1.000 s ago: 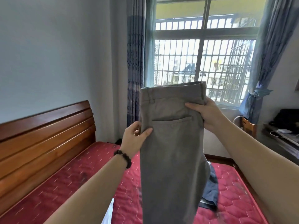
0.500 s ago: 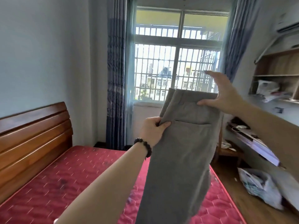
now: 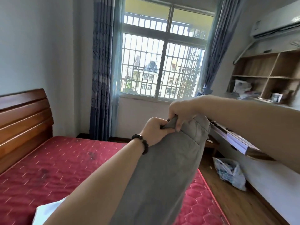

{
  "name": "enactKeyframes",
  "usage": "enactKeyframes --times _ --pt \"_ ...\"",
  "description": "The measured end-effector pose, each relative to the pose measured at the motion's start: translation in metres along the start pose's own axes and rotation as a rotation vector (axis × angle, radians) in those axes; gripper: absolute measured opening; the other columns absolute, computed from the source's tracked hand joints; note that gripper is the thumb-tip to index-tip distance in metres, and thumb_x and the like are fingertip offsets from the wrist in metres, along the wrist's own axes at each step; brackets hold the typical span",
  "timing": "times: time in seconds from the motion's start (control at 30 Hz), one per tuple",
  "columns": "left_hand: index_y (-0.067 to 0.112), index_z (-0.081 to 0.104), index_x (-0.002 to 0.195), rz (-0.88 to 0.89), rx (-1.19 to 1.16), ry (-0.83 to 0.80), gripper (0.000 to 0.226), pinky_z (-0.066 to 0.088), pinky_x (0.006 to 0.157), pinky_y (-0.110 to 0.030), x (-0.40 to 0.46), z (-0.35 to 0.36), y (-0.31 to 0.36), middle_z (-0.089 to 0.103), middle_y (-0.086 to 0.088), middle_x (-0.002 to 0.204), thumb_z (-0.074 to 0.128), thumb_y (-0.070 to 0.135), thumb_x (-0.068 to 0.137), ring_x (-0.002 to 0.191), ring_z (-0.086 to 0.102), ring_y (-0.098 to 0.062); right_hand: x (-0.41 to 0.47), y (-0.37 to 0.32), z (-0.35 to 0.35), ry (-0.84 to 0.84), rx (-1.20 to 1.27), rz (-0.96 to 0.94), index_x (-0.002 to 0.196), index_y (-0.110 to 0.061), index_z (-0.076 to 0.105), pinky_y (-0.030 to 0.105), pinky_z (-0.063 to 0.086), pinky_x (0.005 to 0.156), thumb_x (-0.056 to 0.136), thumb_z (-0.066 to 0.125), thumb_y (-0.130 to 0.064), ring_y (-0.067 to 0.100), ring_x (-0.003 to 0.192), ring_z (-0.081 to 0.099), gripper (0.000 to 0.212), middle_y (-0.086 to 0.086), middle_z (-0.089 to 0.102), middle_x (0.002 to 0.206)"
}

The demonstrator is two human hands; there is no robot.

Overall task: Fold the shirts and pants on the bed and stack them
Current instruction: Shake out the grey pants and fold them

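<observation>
A white piece of fabric (image 3: pixel 48 210) is seen at the lower left edge, lying on the red quilted mattress (image 3: pixel 48 169); what garment it is cannot be told.

Grey pants (image 3: pixel 162 172) are held up in the air over the right side of the mattress, hanging down out of frame at the bottom. A pocket seam is visible near the top of the cloth. The upper edge is bunched between both hands, which are touching or nearly touching each other.

The left hand (image 3: pixel 155 131) is curled into a fist around the gathered top corner of the pants; a dark beaded bracelet (image 3: pixel 141 143) is worn on that wrist. The right hand (image 3: pixel 181 112) is reached in from the right, fingers curled downward, the same bunched edge pinched between thumb and fingers.

A wooden headboard (image 3: pixel 24 124) is set along the left wall. A crumpled plastic bag (image 3: pixel 230 173) lies on the wooden floor to the right of the bed, beside a desk (image 3: pixel 240 143).

Farther back, a barred window (image 3: pixel 162 65) is flanked by blue curtains (image 3: pixel 102 70). Wooden shelves (image 3: pixel 266 75) with loose items and an air conditioner (image 3: pixel 276 25) are mounted on the right wall.
</observation>
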State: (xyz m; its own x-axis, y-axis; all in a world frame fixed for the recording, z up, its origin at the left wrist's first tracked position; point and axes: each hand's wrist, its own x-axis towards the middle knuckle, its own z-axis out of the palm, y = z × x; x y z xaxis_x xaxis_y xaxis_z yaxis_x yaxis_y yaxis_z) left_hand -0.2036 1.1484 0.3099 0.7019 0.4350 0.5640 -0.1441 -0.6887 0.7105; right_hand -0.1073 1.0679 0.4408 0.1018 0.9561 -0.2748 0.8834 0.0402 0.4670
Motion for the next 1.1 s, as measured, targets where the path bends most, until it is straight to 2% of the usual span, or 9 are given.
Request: enactKeyframes --times 0.13,0.3,0.47,0.63,0.67,0.77,0.93,1.03,1.1 --pt "0.010 0.060 0.058 -0.063 -0.059 -0.030 0.030 0.042 0.053 -0.025 -0.026 -0.020 -0.021 0.048 0.007 0.054 0.075 0.025 0.079 0.052 0.042 -0.007 -0.004 -0.012 -0.005 0.076 -0.078 0.017 0.057 -0.013 0.044 0.028 0.030 0.052 0.075 0.076 -0.041 0.018 0.062 0.039 0.047 -0.001 0.039 0.055" --pt "0.012 0.074 0.094 -0.150 -0.238 -0.127 0.016 0.057 0.083 -0.043 -0.074 -0.021 -0.046 0.073 -0.011 0.094 0.076 0.011 0.078 0.081 0.066 -0.014 -0.018 -0.016 -0.010 0.138 -0.167 -0.016 0.089 -0.008 0.069 0.039 0.045 0.084 0.083 0.070 -0.037 0.024 0.093 0.056 0.029 0.008 0.065 0.091" --pt "0.029 0.073 0.105 -0.102 -0.438 -0.006 0.034 0.056 0.078 -0.024 -0.095 -0.005 -0.043 0.074 0.006 0.101 0.072 0.006 0.080 0.091 0.068 -0.009 -0.028 -0.018 -0.017 0.200 -0.261 0.015 0.093 -0.018 0.070 0.034 0.045 0.084 0.086 0.066 -0.038 0.017 0.094 0.054 0.022 -0.003 0.063 0.096" --pt "0.021 0.075 0.087 -0.168 -0.279 0.266 0.013 0.056 0.073 -0.040 -0.110 0.018 -0.056 0.074 0.000 0.083 0.072 0.010 0.079 0.073 0.067 -0.015 -0.043 -0.006 -0.022 0.251 -0.355 0.067 0.091 -0.018 0.068 0.039 0.042 0.094 0.089 0.062 -0.040 0.014 0.093 0.050 0.023 -0.006 0.060 0.096" --pt "0.012 0.073 0.083 -0.175 -0.209 0.251 0.004 0.054 0.070 -0.041 -0.113 0.023 -0.063 0.072 -0.006 0.077 0.073 0.013 0.079 0.067 0.064 -0.019 -0.045 -0.004 -0.022 0.254 -0.385 0.069 0.092 -0.017 0.068 0.039 0.041 0.095 0.090 0.060 -0.039 0.015 0.093 0.050 0.024 -0.006 0.060 0.096" --pt "-0.002 0.068 0.075 -0.268 -0.029 0.103 0.028 0.052 0.064 -0.043 -0.120 0.037 -0.089 0.067 -0.016 0.070 0.074 0.025 0.080 0.060 0.056 -0.023 -0.053 0.006 -0.018 0.253 -0.452 0.096 0.095 -0.016 0.069 0.039 0.040 0.097 0.093 0.055 -0.039 0.019 0.101 0.055 0.027 -0.004 0.060 0.097" --pt "0.012 0.075 0.087 -0.502 0.051 -0.268 0.023 0.057 0.073 -0.028 -0.135 0.064 -0.127 0.073 0.000 0.083 0.076 0.031 0.074 0.075 0.068 -0.012 -0.079 0.030 -0.007 0.341 -0.428 0.136 0.096 -0.018 0.072 0.031 0.039 0.092 0.093 0.055 -0.030 0.019 0.101 0.055 0.021 -0.004 0.060 0.093" --pt "0.010 0.076 0.084 -0.508 0.108 -0.301 0.020 0.047 0.056 -0.010 -0.141 0.081 -0.140 0.068 0.006 0.072 0.077 0.027 0.074 0.059 0.059 0.003 -0.098 0.049 0.007 0.394 -0.396 0.197 0.098 -0.012 0.073 0.029 0.035 0.091 0.090 0.055 -0.007 0.020 0.101 0.059 0.020 0.002 0.065 0.094" --pt "0.008 0.076 0.079 -0.514 0.090 -0.236 0.015 0.051 0.058 -0.017 -0.141 0.088 -0.146 0.068 0.002 0.067 0.079 0.022 0.073 0.055 0.058 -0.002 -0.112 0.059 0.019 0.420 -0.340 0.227 0.094 -0.007 0.074 0.028 0.034 0.087 0.086 0.057 -0.001 0.023 0.098 0.061 0.019 0.007 0.066 0.092"
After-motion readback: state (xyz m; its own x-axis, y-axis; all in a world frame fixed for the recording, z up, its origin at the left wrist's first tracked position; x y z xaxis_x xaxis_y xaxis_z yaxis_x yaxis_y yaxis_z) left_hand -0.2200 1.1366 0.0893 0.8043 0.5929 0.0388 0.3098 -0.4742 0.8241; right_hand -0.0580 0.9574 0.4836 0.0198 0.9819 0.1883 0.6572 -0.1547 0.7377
